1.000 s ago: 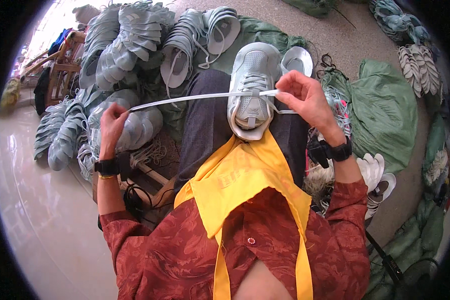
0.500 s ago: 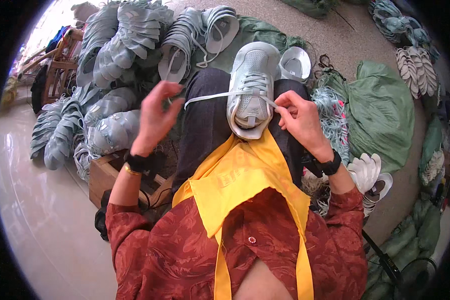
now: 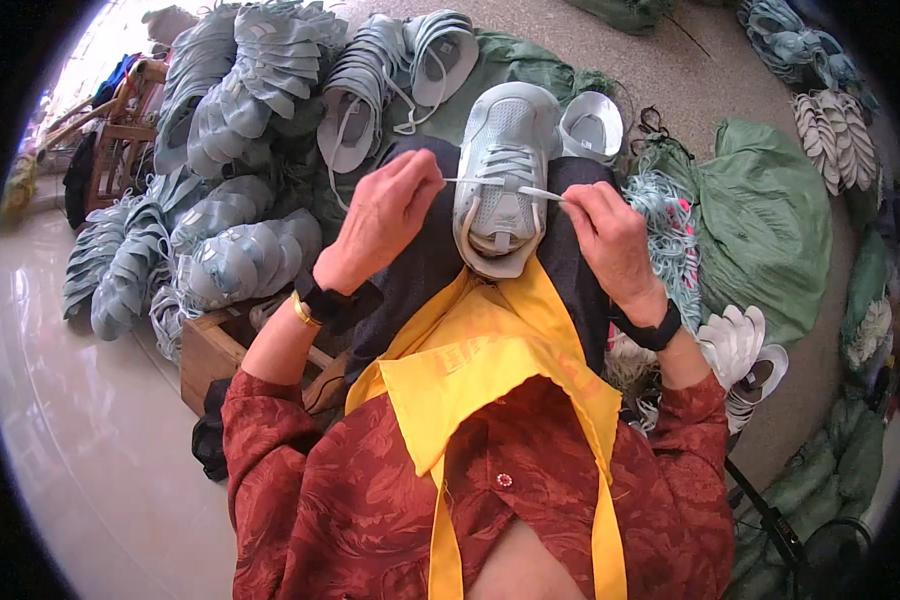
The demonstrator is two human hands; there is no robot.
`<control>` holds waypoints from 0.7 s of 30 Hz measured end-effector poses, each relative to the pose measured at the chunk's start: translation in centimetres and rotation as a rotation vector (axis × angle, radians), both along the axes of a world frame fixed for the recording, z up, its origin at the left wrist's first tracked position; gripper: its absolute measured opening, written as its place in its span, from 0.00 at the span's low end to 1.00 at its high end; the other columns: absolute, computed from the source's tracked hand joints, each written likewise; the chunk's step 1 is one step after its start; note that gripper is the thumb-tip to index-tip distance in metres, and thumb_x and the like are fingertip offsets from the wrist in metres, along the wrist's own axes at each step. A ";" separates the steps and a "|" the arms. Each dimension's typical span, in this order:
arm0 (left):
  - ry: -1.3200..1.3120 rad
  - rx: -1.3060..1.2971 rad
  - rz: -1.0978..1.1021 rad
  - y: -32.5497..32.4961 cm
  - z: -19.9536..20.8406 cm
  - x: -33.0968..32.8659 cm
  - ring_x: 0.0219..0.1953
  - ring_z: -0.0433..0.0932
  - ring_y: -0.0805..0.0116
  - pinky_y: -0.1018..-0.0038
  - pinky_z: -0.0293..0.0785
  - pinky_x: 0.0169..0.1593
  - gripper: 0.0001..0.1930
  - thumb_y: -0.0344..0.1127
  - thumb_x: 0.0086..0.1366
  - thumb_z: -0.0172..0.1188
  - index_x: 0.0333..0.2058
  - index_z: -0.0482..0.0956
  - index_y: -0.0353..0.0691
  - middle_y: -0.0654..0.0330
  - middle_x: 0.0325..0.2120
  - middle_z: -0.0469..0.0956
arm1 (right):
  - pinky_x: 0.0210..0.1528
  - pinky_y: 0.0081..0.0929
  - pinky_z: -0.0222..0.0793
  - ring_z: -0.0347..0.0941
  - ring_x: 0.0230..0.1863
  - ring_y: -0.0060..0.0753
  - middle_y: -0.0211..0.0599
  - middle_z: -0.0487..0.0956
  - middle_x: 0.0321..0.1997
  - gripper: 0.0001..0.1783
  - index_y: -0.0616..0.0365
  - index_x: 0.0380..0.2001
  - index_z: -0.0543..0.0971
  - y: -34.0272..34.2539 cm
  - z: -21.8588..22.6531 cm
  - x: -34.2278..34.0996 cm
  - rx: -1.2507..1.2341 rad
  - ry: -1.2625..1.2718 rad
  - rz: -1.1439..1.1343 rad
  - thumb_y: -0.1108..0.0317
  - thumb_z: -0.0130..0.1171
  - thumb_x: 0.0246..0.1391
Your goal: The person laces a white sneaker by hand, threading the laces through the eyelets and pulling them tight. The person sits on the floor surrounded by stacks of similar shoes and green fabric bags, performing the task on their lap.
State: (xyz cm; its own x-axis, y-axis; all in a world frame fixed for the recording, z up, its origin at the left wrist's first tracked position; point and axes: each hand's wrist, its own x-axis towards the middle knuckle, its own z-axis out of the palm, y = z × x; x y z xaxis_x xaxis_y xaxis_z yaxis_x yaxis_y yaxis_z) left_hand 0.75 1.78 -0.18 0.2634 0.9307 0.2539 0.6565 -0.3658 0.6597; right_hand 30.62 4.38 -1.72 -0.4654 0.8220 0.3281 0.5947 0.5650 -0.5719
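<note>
Between my knees lies a pale grey-green shoe upper (image 3: 510, 125), its toe pointing away from me and its heel opening nearest. A light shoelace (image 3: 540, 192) is threaded through its eyelets and stretches out to both sides. My left hand (image 3: 395, 205) pinches the left end of the lace, just beside the upper. On the other side, my right hand (image 3: 615, 235) has thumb and fingertips closed on the right end. The lace runs nearly straight between both hands across the upper's tongue.
Stacks of similar uppers (image 3: 260, 90) fill the left and far left. A wooden box (image 3: 210, 355) stands by my left elbow. To the right are bundled pale blue laces (image 3: 660, 235), a green sack (image 3: 760, 225) and white uppers (image 3: 735, 345). A yellow apron (image 3: 490, 370) covers my lap.
My left hand has moved right, toward the upper, and closed on the lace end that hung loose across my knee. My right hand has shifted slightly outward, keeping its pinch.
</note>
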 end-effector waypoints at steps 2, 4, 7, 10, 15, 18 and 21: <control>0.048 0.001 -0.022 0.1 0.8 -0.5 0.34 0.79 0.46 0.62 0.75 0.37 0.05 0.23 0.64 0.60 0.35 0.71 0.33 0.49 0.30 0.76 | 0.34 0.41 0.73 0.78 0.34 0.51 0.43 0.77 0.35 0.05 0.59 0.37 0.77 0.2 -0.1 0.4 0.006 0.005 -0.005 0.73 0.63 0.59; 0.091 -0.002 -0.037 -0.1 0.9 -0.8 0.34 0.79 0.45 0.61 0.75 0.36 0.06 0.23 0.64 0.60 0.34 0.71 0.33 0.50 0.29 0.76 | 0.33 0.39 0.73 0.78 0.33 0.49 0.42 0.77 0.35 0.05 0.60 0.37 0.78 0.6 0.0 0.8 -0.015 0.021 0.016 0.74 0.63 0.59; 0.137 -0.045 -0.039 -0.9 0.2 -1.7 0.33 0.79 0.46 0.62 0.75 0.36 0.07 0.23 0.64 0.61 0.34 0.70 0.33 0.50 0.29 0.75 | 0.32 0.35 0.72 0.77 0.30 0.44 0.42 0.77 0.34 0.05 0.61 0.38 0.79 -0.4 2.5 1.4 -0.385 0.015 -0.008 0.75 0.62 0.59; 0.075 -0.089 -0.026 -1.6 0.3 -2.1 0.33 0.79 0.46 0.62 0.75 0.36 0.07 0.23 0.64 0.62 0.33 0.70 0.33 0.50 0.28 0.75 | 0.32 0.33 0.71 0.76 0.28 0.41 0.42 0.78 0.33 0.06 0.61 0.39 0.80 -0.5 1.7 2.8 -0.319 0.036 -0.072 0.76 0.62 0.59; 0.128 -0.070 0.018 -2.5 1.1 -3.1 0.31 0.79 0.48 0.63 0.75 0.35 0.07 0.23 0.64 0.62 0.34 0.70 0.34 0.51 0.27 0.75 | 0.36 0.37 0.72 0.77 0.33 0.48 0.43 0.79 0.34 0.06 0.60 0.41 0.81 0.2 1.0 5.2 -0.038 0.018 -0.117 0.75 0.62 0.60; 0.195 -0.070 0.051 -3.1 1.0 -4.8 0.31 0.79 0.49 0.63 0.75 0.35 0.07 0.23 0.64 0.62 0.34 0.71 0.34 0.51 0.28 0.76 | 0.38 0.37 0.72 0.78 0.35 0.48 0.44 0.80 0.35 0.06 0.60 0.41 0.82 0.0 1.1 7.2 -0.051 -0.047 -0.182 0.74 0.61 0.62; 0.238 -0.135 0.077 -4.1 1.2 -6.8 0.33 0.79 0.50 0.63 0.75 0.38 0.07 0.23 0.64 0.62 0.35 0.71 0.34 0.52 0.31 0.78 | 0.38 0.36 0.72 0.78 0.35 0.48 0.44 0.80 0.35 0.06 0.60 0.41 0.83 0.0 0.2 9.8 -0.027 -0.060 -0.229 0.73 0.60 0.62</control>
State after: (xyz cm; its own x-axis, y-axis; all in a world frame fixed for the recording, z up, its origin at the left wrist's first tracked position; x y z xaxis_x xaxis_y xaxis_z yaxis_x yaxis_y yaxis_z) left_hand -6.10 -2.36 0.98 0.2277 0.9715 0.0656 0.8215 -0.2278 0.5227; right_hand 40.45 4.35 -1.52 -0.2841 0.9164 0.2819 0.7386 0.3967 -0.5450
